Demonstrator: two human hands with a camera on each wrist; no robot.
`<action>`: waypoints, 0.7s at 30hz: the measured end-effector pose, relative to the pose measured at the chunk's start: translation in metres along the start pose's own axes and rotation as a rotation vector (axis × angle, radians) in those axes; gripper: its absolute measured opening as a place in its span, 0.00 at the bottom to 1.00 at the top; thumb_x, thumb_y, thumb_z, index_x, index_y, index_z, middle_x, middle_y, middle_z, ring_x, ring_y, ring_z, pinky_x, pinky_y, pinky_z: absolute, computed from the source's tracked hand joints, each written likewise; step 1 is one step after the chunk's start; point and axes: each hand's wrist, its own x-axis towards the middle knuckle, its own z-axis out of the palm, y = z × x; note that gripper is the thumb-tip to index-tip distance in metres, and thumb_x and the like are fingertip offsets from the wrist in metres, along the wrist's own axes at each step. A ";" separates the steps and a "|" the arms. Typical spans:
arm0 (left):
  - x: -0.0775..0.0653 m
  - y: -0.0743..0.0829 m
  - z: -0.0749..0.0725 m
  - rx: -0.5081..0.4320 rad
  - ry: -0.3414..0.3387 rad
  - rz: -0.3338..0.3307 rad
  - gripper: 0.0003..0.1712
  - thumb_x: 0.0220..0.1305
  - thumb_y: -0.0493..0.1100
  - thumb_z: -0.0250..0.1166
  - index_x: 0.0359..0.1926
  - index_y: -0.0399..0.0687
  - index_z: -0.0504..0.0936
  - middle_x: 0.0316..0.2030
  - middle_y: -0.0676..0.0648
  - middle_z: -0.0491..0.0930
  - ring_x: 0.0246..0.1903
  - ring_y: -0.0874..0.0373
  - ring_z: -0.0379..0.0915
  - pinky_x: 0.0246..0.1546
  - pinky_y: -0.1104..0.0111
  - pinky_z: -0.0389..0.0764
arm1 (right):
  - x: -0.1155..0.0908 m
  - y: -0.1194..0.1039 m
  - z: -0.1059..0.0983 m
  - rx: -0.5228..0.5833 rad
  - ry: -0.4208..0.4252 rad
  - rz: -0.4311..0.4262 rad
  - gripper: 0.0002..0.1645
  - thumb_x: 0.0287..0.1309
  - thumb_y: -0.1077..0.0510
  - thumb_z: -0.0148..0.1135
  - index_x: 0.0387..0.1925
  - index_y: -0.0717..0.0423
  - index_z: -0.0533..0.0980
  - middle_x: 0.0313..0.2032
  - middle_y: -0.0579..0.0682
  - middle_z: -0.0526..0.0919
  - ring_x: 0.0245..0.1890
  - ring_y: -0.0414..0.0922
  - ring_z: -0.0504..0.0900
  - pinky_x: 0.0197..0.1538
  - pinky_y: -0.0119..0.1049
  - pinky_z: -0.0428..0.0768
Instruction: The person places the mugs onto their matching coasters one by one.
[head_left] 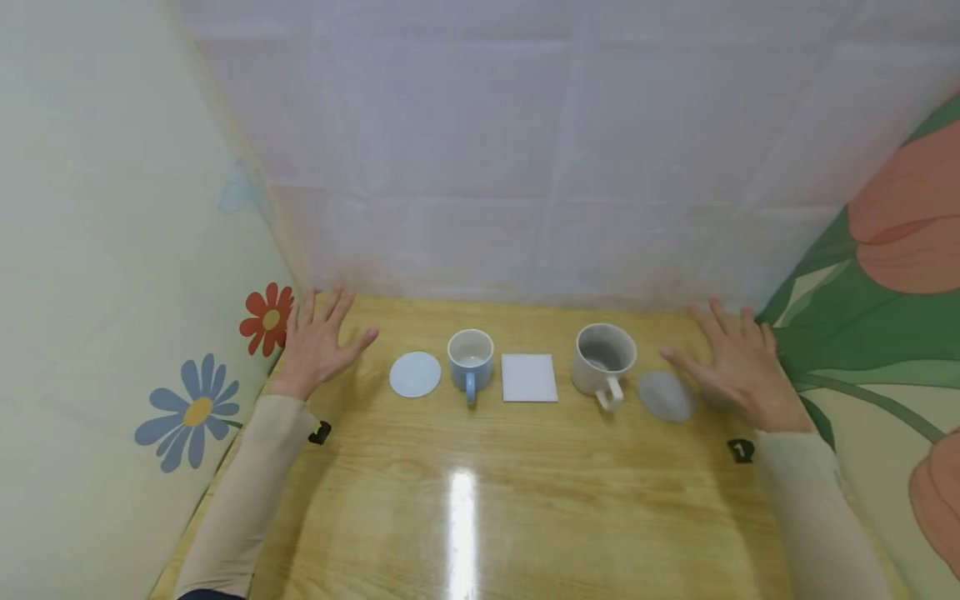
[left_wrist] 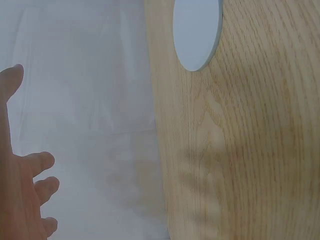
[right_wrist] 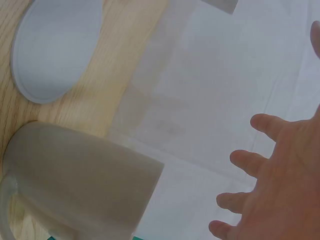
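Observation:
My left hand (head_left: 324, 342) is held with fingers spread at the left, beside a pale round coaster (head_left: 415, 374); it touches nothing I can make out. A small blue mug (head_left: 471, 377) with a white inside stands right of that coaster, then a white square coaster (head_left: 529, 377). Further right are a larger whitish mug (head_left: 592, 379) and a grey round coaster (head_left: 666, 396). My right hand (head_left: 742, 367) also has spread fingers and holds nothing. In the right wrist view a grey-beige mug (right_wrist: 80, 180) stands near it; from the head view that hand mostly hides this mug.
The wooden table (head_left: 540, 483) meets a white cloth backdrop (head_left: 510, 167) behind the row. Flower-patterned cloths hang at the left (head_left: 90, 292) and right (head_left: 900, 333). Small black pieces sit at the left wrist (head_left: 320, 432) and right wrist (head_left: 741, 451).

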 end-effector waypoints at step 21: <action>-0.007 0.002 0.005 -0.017 0.071 0.051 0.55 0.70 0.78 0.55 0.84 0.48 0.61 0.83 0.39 0.59 0.85 0.32 0.36 0.82 0.34 0.38 | -0.014 -0.025 0.001 0.141 0.076 -0.067 0.56 0.73 0.31 0.59 0.87 0.51 0.49 0.85 0.67 0.47 0.79 0.78 0.49 0.68 0.87 0.47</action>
